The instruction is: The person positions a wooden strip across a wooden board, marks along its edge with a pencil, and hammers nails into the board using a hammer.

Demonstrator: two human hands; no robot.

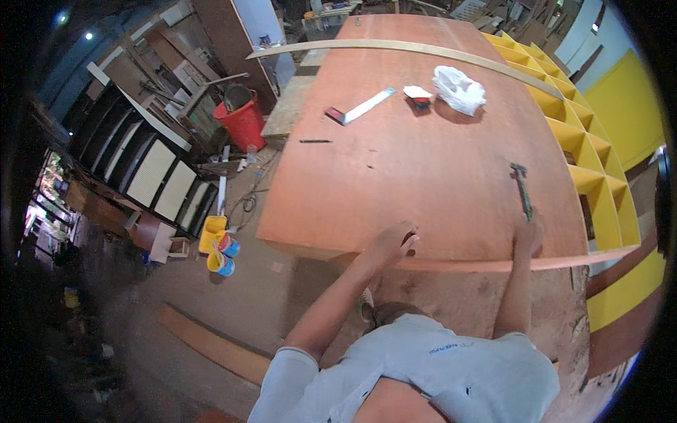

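Note:
My right hand (528,237) is wrapped round the handle of a hammer (522,189), its head pointing away from me over the reddish-brown plywood board (437,183). At the board's near edge is my left hand (392,242), its fingers curled in toward the thumb; whatever they hold, if anything, is too small to make out. Farther up the board lie a try square (363,107) with a pale blade, a dark pencil-like stick (315,142), a small red and black item (420,101) with white on top, and a crumpled white plastic bag (459,89).
A long wooden strip (395,45) lies across the board's far part. Yellow lattice framework (599,155) runs along the right side. Left of the board stand a red bucket (241,121), small paint pails (221,264) and a dark shelf unit (144,155). A plank (211,343) lies on the floor.

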